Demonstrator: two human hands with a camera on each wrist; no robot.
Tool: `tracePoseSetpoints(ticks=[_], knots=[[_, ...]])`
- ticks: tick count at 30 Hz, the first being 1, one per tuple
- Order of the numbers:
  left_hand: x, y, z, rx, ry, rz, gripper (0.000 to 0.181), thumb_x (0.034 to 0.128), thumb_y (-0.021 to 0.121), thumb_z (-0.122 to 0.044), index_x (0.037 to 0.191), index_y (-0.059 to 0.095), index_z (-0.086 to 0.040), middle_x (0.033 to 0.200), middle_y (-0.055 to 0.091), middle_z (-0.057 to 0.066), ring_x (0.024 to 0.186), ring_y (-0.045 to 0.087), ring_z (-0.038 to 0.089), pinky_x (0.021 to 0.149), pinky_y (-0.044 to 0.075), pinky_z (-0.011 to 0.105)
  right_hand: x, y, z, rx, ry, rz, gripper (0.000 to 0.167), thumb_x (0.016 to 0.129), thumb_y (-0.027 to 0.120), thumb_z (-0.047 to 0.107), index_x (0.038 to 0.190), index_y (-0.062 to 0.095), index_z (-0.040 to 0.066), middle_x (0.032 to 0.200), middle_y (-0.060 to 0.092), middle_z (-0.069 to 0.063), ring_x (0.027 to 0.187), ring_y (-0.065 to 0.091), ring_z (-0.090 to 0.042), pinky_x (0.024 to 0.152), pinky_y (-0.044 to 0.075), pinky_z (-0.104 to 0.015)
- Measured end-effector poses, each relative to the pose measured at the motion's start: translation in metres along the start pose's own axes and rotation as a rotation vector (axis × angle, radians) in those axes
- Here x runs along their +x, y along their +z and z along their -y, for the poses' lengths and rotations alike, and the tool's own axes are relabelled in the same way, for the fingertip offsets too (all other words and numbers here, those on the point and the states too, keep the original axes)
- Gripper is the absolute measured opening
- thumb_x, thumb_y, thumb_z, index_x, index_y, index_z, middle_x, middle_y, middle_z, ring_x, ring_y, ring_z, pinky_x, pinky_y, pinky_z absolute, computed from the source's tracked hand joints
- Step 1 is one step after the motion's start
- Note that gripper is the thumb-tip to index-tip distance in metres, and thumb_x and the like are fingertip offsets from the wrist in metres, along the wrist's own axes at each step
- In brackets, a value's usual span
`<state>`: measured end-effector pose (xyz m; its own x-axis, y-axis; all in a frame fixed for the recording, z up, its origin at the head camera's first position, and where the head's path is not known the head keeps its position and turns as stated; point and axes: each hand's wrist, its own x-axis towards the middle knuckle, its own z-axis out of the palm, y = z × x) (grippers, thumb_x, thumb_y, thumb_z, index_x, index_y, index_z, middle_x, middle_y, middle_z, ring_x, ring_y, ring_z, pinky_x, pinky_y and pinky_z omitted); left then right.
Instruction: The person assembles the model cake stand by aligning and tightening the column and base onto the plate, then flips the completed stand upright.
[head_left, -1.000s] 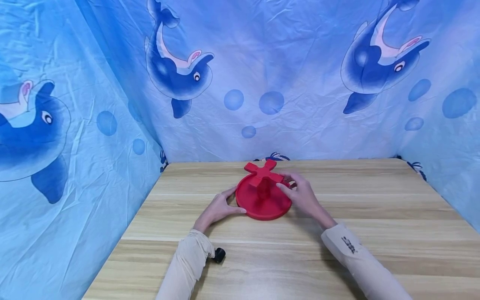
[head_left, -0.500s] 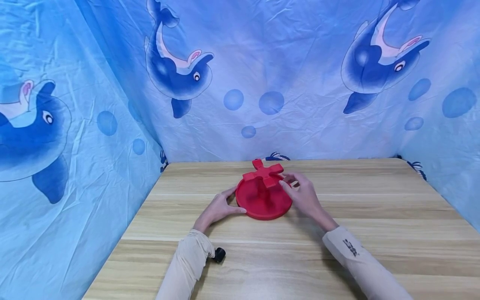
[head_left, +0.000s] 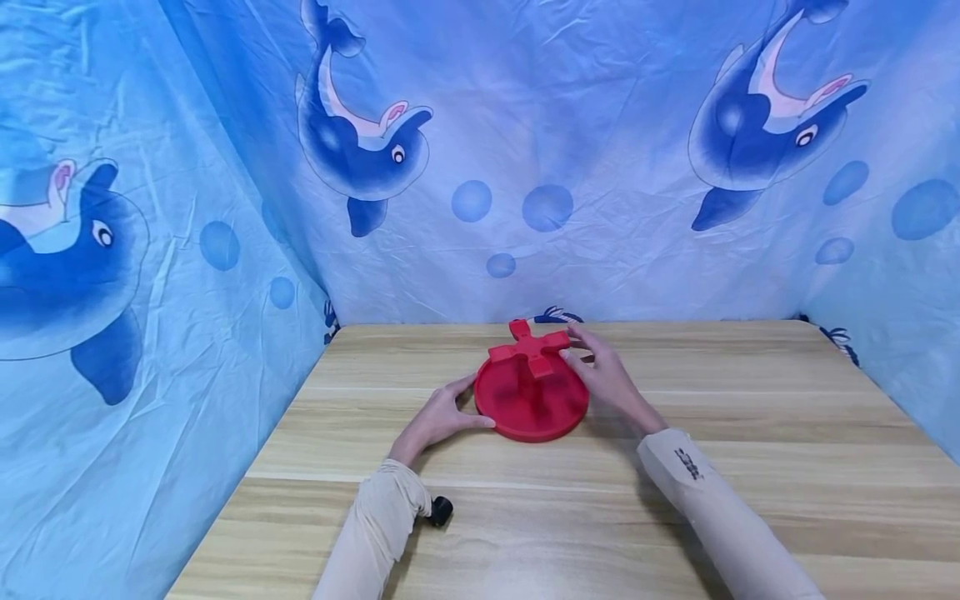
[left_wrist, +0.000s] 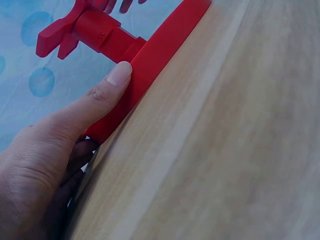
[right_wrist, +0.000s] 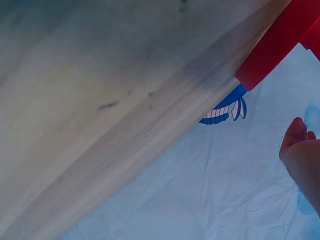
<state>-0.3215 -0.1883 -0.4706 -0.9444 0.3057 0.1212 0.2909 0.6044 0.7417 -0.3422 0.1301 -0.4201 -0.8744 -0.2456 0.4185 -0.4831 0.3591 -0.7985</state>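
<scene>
A red round tray-like base [head_left: 532, 435] with a low rim stands on the table. From its middle rises a red post [left_wrist: 112, 40] with small raised marks, topped by a red four-armed cross piece [head_left: 531, 346]. At the base's left edge my left hand [head_left: 438, 418] grips the rim, thumb in front and fingers behind; the fingers are partly hidden in the left wrist view. My right hand [head_left: 606, 377] is at the cross's right arm, thumb and forefinger on either side of its tip. Whether they touch it is unclear. The right wrist view shows only part of that hand.
The wooden table [head_left: 480, 517] carries the base near its far edge. Blue curtains with dolphins [head_left: 367, 150] hang behind and at both sides. A small black device [head_left: 441, 511] sits at the left cuff.
Between the two earlier frames the cross turned on its post; it has hardly turned since. My right hand moved back a little, then up to the cross's right arm. My left hand stayed put.
</scene>
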Motion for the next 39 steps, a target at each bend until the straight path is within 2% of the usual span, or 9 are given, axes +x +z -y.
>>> tracePoseSetpoints(ticks=[6,13,19,22,26,30,37,39], knots=[[0.0,0.0,0.001,0.005,0.017,-0.003,0.105,0.0746,0.091,-0.053,0.16,0.042,-0.015,0.158,0.047,0.005,0.145,0.04,0.027,0.115,0.039,0.048,0.0,0.002,0.001,0.011,0.015,-0.013,0.051,0.102,0.066,0.007,0.148,0.05,-0.007,0.133,0.062,-0.026,0.12,0.059,-0.039,0.093,0.055,-0.046],[0.0,0.0,0.001,0.006,0.042,-0.003,0.104,0.0763,0.091,-0.051,0.159,0.042,-0.012,0.158,0.047,0.008,0.145,0.041,0.03,0.115,0.039,0.051,-0.005,0.0,0.004,0.04,0.085,-0.084,0.046,0.099,0.073,0.017,0.14,0.06,0.0,0.128,0.065,-0.017,0.118,0.06,-0.032,0.093,0.054,-0.036],[0.0,0.0,0.001,0.009,0.028,-0.002,0.104,0.0764,0.091,-0.049,0.16,0.041,-0.012,0.158,0.046,0.008,0.145,0.041,0.029,0.116,0.038,0.049,-0.009,-0.002,0.004,0.091,0.057,-0.109,0.039,0.096,0.076,0.014,0.131,0.066,-0.003,0.12,0.069,-0.02,0.111,0.063,-0.034,0.088,0.052,-0.019],[0.0,0.0,0.0,0.005,0.026,0.0,0.104,0.0766,0.091,-0.05,0.16,0.041,-0.013,0.158,0.046,0.006,0.145,0.041,0.028,0.115,0.039,0.049,-0.012,-0.002,0.005,0.11,0.045,-0.113,0.038,0.095,0.077,0.013,0.128,0.067,-0.003,0.117,0.07,-0.02,0.108,0.064,-0.033,0.085,0.052,-0.016],[-0.001,0.0,0.0,0.006,0.019,0.005,0.105,0.0762,0.091,-0.051,0.16,0.04,-0.014,0.159,0.046,0.004,0.145,0.04,0.027,0.115,0.04,0.049,-0.015,0.0,0.007,0.097,0.031,-0.105,0.04,0.094,0.078,0.012,0.129,0.067,-0.004,0.112,0.071,-0.019,0.104,0.065,-0.033,0.084,0.053,-0.016],[-0.001,0.0,0.001,0.015,0.011,0.004,0.105,0.076,0.091,-0.052,0.16,0.04,-0.015,0.16,0.044,0.004,0.147,0.038,0.027,0.115,0.039,0.048,-0.02,0.002,0.012,0.054,0.039,-0.094,0.043,0.092,0.081,0.014,0.13,0.069,-0.001,0.11,0.071,-0.015,0.103,0.065,-0.03,0.082,0.055,-0.02],[-0.001,0.0,0.001,0.006,0.021,-0.002,0.103,0.0765,0.091,-0.051,0.16,0.041,-0.014,0.16,0.045,0.005,0.147,0.038,0.028,0.118,0.035,0.05,-0.031,0.008,0.019,-0.004,-0.034,-0.077,0.039,0.091,0.082,0.015,0.126,0.071,0.002,0.11,0.071,-0.01,0.101,0.065,-0.028,0.084,0.058,-0.043],[-0.001,0.0,0.0,0.001,0.019,0.0,0.103,0.0764,0.091,-0.05,0.16,0.041,-0.015,0.159,0.045,0.005,0.147,0.038,0.026,0.118,0.034,0.049,-0.035,0.008,0.02,-0.018,-0.054,-0.075,0.038,0.091,0.082,0.014,0.126,0.071,0.003,0.113,0.071,-0.009,0.102,0.065,-0.027,0.083,0.058,-0.046]])
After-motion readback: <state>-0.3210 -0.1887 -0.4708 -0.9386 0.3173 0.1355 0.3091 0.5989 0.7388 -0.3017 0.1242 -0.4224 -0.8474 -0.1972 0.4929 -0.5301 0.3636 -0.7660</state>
